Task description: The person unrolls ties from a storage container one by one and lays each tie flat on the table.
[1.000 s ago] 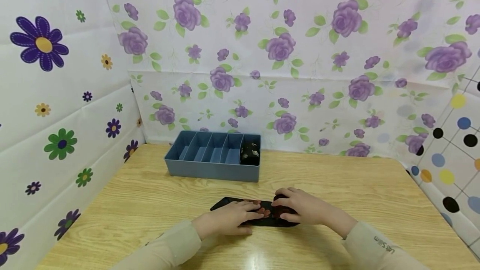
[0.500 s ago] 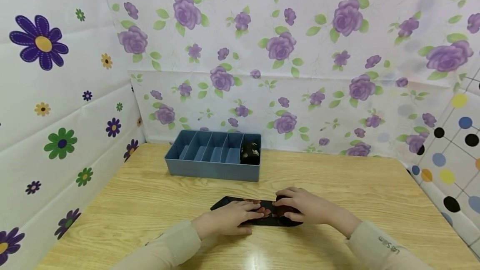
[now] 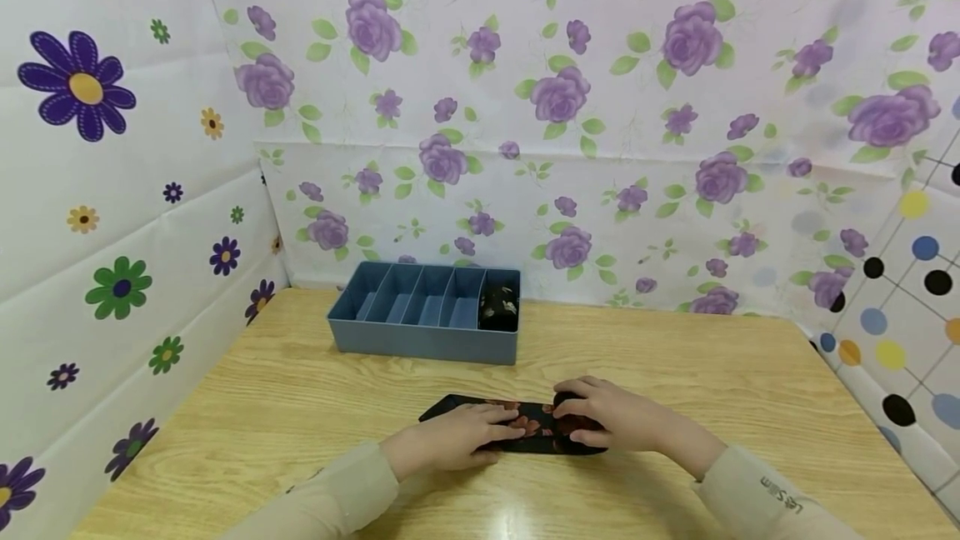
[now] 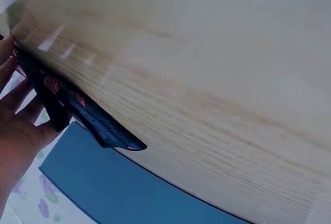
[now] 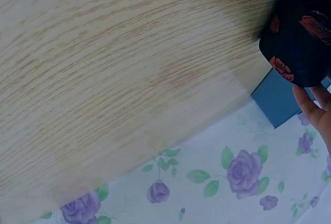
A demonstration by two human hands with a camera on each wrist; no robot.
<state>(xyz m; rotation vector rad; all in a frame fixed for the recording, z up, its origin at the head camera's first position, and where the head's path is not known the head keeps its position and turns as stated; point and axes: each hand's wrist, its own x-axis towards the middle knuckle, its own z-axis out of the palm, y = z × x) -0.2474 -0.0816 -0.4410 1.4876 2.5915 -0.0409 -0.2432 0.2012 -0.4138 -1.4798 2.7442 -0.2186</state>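
Watching remotely, I see the right hand (image 3: 613, 417), fingers curled, grip the dark floral cloth (image 3: 534, 422) by its thick end, now slightly farther right; the left hand (image 3: 456, 437) rests on it, fingers extended, in front of the blue tray (image 3: 423, 341). Rolling seems unfinished.

On the right wrist feed I get a dark floral roll (image 5: 297, 43) at upper right, cropped by the edge, rounded end, orange-red flowers. I see the right hand (image 5: 318, 113) only in part, a fingertip touching the roll's lower edge, another finger alongside, rest cut off. Beyond it I've got a blue box (image 5: 276, 102), corner visible, partly covered by the roll. Wood-grain tabletop (image 5: 129, 63) fills upper left; white backdrop (image 5: 207, 151) below, purple roses, green leaves.
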